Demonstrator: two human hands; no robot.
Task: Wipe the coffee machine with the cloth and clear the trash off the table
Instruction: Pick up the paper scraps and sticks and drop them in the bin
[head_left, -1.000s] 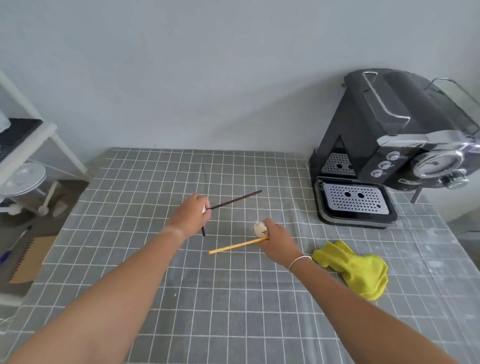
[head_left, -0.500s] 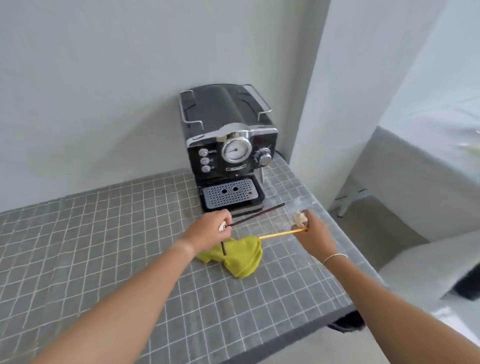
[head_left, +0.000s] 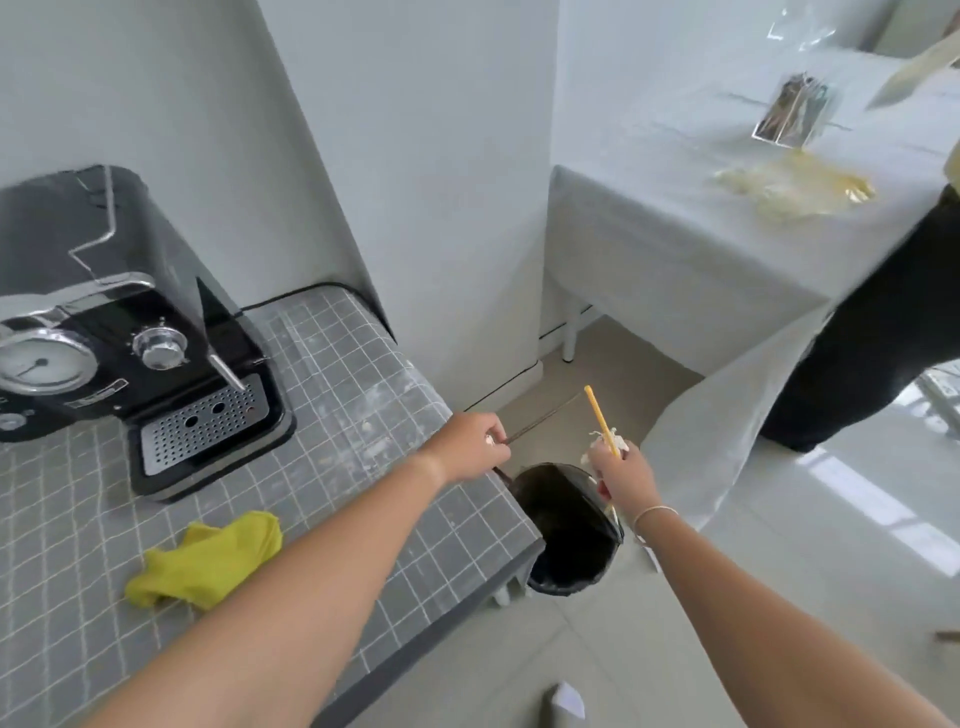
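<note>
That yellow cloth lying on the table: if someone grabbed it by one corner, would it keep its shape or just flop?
The yellow cloth would most likely flop: it lies crumpled in soft folds on the checked tablecloth. It looks thin, so probably light for its size. Being limp and flat, it seems unlikely to roll or tip.

Coffee machine (head_left: 119, 332) sits at the table's (head_left: 363, 364) back left, against the wall. Cloth (head_left: 208, 558) lies on the table in front of it, nearer the front edge. Trash bin (head_left: 566, 525) stands on the floor just right of the table's front corner. Both hands hover above the bin: left hand (head_left: 467, 447) with a stick (head_left: 540, 421), right hand (head_left: 621, 475) with a straw (head_left: 600, 418) and crumpled wad (head_left: 597, 447). Second table (head_left: 675, 249) stands far right.
</note>
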